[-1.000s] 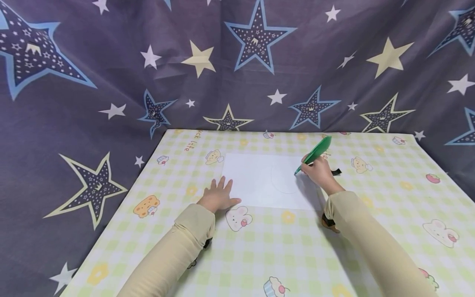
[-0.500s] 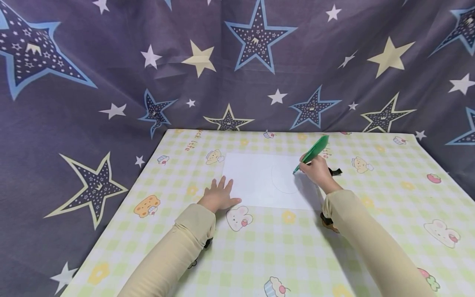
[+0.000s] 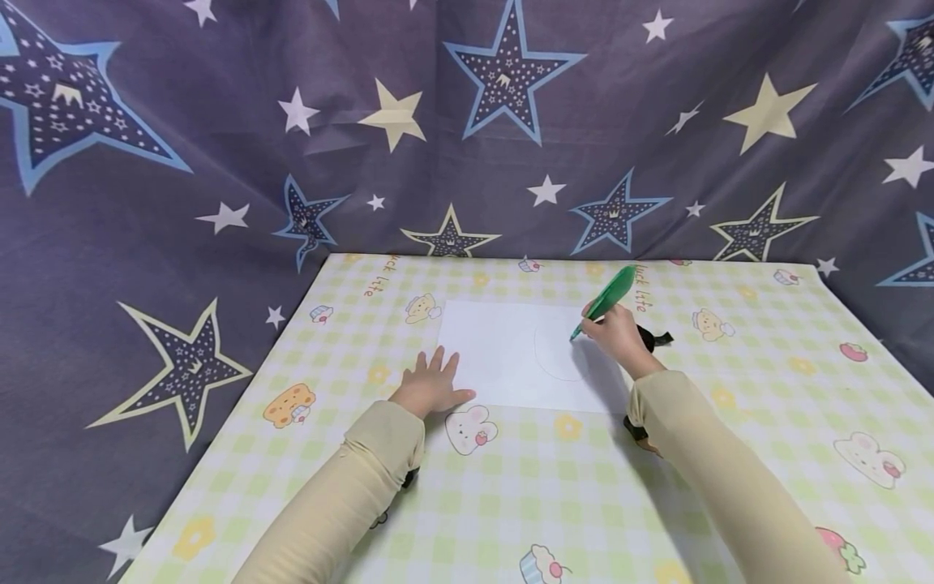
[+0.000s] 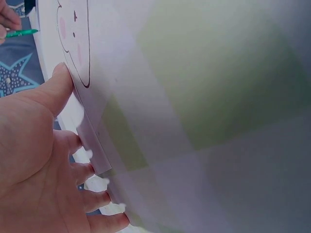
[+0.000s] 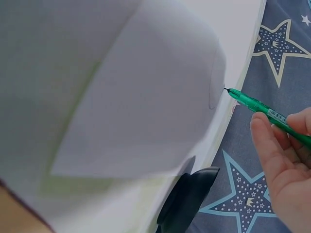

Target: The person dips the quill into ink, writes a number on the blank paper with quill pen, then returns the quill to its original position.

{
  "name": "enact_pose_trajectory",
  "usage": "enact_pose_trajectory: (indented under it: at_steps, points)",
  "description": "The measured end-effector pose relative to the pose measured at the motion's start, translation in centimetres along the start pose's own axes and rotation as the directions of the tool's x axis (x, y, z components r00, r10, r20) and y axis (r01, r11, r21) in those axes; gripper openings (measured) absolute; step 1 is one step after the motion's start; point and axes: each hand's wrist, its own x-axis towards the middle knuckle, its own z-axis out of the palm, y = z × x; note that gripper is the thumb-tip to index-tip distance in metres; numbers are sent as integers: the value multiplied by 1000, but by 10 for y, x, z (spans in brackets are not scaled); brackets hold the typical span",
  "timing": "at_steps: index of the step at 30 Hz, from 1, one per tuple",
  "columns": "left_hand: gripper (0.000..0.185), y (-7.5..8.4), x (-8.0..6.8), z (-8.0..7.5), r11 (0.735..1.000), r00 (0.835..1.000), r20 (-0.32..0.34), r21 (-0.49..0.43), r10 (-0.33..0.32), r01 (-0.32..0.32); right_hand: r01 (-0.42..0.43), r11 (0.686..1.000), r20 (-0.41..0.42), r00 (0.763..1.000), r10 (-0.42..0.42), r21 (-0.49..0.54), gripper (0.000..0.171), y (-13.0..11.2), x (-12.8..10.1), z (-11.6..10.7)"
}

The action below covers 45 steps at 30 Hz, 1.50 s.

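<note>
A green pen [image 3: 604, 302] is pinched in the right hand [image 3: 617, 337], tip on paper [image 3: 503, 357]; the light, slippery sheet is pinned flat by the left hand [image 3: 430, 387], fingers spread.

I see a worktop [image 3: 554, 487] covered in a pale green and yellow checked cloth printed with small cartoon bears, rabbits, cupcakes and strawberries. A white sheet of paper [image 3: 503, 357] lies flat on it, toward the far middle, with a faint curved line drawn on its right half. Just beyond the paper's right edge a small black object [image 3: 654, 338] rests on the cloth; I cannot tell what it is.
</note>
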Motion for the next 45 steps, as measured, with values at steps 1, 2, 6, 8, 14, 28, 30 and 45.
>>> enact_pose_trajectory:
  at_steps: [1, 2, 6, 8, 14, 28, 30, 45]
  points:
    - [74, 0, 0, 0, 1000, 1000, -1, -1, 1, -1, -1, 1000, 1, 1000, 1, 4, 18, 0, 0, 1]
    - [74, 0, 0, 0, 1000, 1000, -2, -3, 1, -1, 1, 1000, 2, 1000, -1, 6, 18, 0, 0, 1]
    - [74, 0, 0, 0, 1000, 1000, -3, -8, 1, -1, 11, 1000, -3, 1000, -11, 8, 17, -2, 1, 3]
    - [74, 0, -1, 0, 1000, 1000, -2, -11, -2, 2, 16, 1000, -7, 1000, -16, 4, 17, -3, 2, 4]
    - [75, 0, 0, 0, 1000, 1000, 3, -9, -9, 10, 23, 1000, -7, 1000, -23, 14, 16, -8, 2, 7]
    - [74, 1, -2, -1, 1000, 1000, 3, -17, -5, 5, 56, 998, -2, 998, -56, 40, 15, -11, 5, 15]
    - [74, 1, -2, -1, 1000, 1000, 4, -18, -5, 5, 62, 997, -3, 998, -62, 41, 15, -12, 5, 16]
    - [74, 0, -1, -2, 1000, 1000, 12, 2, -7, 7, 84, 996, 23, 996, -85, 43, 14, -18, 6, 21]
